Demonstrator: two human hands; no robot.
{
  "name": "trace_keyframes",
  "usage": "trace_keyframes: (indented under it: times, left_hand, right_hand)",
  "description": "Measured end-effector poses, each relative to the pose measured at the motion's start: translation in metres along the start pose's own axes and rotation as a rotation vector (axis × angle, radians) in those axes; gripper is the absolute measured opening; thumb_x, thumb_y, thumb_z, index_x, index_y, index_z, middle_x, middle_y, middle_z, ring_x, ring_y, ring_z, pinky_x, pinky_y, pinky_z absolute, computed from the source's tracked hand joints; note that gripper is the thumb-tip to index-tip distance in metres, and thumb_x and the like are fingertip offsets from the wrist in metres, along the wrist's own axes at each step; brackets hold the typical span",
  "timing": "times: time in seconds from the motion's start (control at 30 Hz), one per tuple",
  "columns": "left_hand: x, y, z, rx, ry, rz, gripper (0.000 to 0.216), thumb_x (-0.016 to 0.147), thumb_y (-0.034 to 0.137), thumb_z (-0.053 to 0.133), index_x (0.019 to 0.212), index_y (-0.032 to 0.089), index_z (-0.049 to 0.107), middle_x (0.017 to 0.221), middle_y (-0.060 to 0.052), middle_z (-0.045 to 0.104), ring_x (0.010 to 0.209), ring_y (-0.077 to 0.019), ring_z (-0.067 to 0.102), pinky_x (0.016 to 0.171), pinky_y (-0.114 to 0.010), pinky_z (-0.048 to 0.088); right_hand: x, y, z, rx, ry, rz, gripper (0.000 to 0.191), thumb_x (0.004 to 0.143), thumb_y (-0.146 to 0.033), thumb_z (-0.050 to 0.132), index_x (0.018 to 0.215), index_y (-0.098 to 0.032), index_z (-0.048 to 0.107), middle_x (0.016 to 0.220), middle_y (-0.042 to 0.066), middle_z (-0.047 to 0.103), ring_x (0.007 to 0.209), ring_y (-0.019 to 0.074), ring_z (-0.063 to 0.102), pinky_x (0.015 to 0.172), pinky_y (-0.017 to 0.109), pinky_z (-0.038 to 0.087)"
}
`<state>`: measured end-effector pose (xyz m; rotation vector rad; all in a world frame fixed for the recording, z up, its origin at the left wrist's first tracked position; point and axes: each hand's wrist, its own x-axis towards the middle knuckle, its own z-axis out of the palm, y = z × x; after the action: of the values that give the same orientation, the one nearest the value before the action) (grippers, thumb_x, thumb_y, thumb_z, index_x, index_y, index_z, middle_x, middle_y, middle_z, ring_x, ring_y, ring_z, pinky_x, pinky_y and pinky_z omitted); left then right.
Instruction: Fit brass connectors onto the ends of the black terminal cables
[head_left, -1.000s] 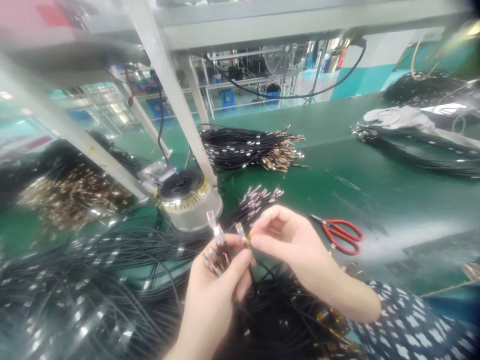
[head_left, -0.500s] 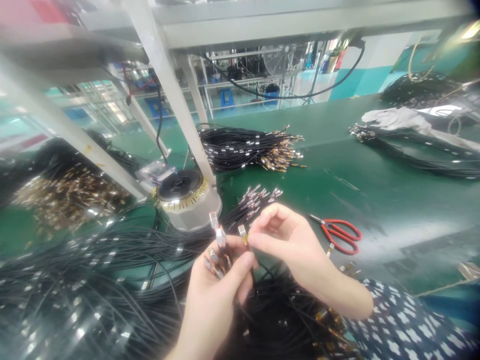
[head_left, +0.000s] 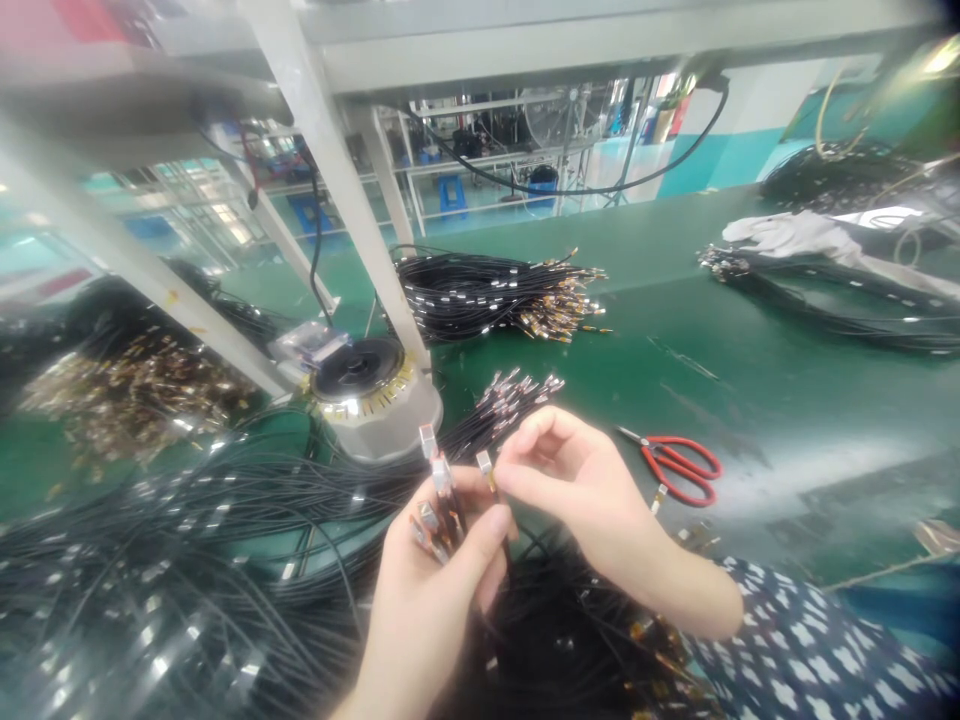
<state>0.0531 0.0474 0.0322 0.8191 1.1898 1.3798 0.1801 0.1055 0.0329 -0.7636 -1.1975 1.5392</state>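
My left hand is closed around several black cables whose silvery metal plugs stick up between the fingers. One cable plug stands apart from the bunch, with a bit of yellow tape just below its metal end. At that tape the thumb and forefinger of my right hand are pinched together, the other fingers curled. Beyond my left hand sits a round tape dispenser, with short yellow strips hanging around its black top. A bundle of cable ends lies just behind my hands.
Red-handled scissors lie on the green table to the right. Coiled black cables rest farther back, and loose cables spread over the left. White metal posts rise beside the dispenser. A white cloth lies at far right.
Both hands stay almost where they were. The plugs in my left hand have shifted very slightly; the right-hand pinch at the single plug continues.
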Motion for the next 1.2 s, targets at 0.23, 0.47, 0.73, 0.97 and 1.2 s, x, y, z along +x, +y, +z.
trace_keyframes:
  times: [0.23, 0.47, 0.73, 0.97, 1.2]
  left_hand:
    - [0.0036, 0.0012, 0.0029, 0.035, 0.0, 0.049, 0.026, 0.086, 0.036, 0.065, 0.071, 0.015, 0.061, 0.055, 0.0, 0.06, 0.034, -0.0025, 0.037, 0.037, -0.018, 0.023]
    - [0.0026, 0.0026, 0.0003, -0.027, -0.005, 0.014, 0.028, 0.085, 0.037, 0.065, 0.069, 0.014, 0.063, 0.054, -0.001, 0.06, 0.035, -0.003, 0.038, 0.039, -0.019, 0.024]
    - [0.0047, 0.0046, -0.0039, -0.114, -0.026, -0.08, 0.02, 0.074, 0.024, 0.076, 0.069, 0.013, 0.06, 0.056, 0.001, 0.06, 0.036, -0.0016, 0.038, 0.04, -0.016, 0.024]
    - [0.0043, 0.0001, -0.0035, -0.125, -0.013, -0.029, 0.012, 0.079, 0.02, 0.071, 0.072, 0.012, 0.065, 0.064, -0.003, 0.066, 0.038, -0.002, 0.041, 0.043, -0.017, 0.029]
    - [0.0073, -0.0038, -0.0026, -0.132, -0.04, -0.011, 0.014, 0.079, 0.022, 0.071, 0.072, 0.012, 0.065, 0.064, -0.003, 0.066, 0.04, -0.0022, 0.042, 0.043, -0.017, 0.028]
  right_hand:
    - [-0.0037, -0.0021, 0.0039, 0.005, 0.004, -0.008, 0.02, 0.072, -0.02, 0.075, 0.073, -0.02, 0.055, 0.071, -0.001, 0.062, 0.066, 0.0132, 0.058, 0.064, 0.028, 0.047]
    - [-0.0033, -0.0034, 0.004, -0.001, 0.007, -0.008, 0.021, 0.072, -0.019, 0.075, 0.073, -0.02, 0.055, 0.073, 0.0, 0.063, 0.068, 0.0144, 0.059, 0.065, 0.029, 0.049]
    - [-0.0017, -0.001, 0.0018, -0.025, 0.017, -0.022, 0.021, 0.074, -0.021, 0.076, 0.075, -0.019, 0.055, 0.076, 0.0, 0.067, 0.073, 0.014, 0.062, 0.072, 0.028, 0.05]
    - [0.0013, -0.0023, 0.003, 0.024, 0.016, 0.069, 0.03, 0.07, -0.021, 0.08, 0.071, -0.019, 0.049, 0.069, 0.0, 0.067, 0.061, 0.0128, 0.062, 0.063, 0.029, 0.049]
    - [0.0032, 0.0021, 0.0033, 0.114, -0.05, 0.04, 0.031, 0.071, -0.016, 0.077, 0.073, -0.02, 0.047, 0.069, -0.001, 0.066, 0.056, 0.0107, 0.058, 0.059, 0.028, 0.047]
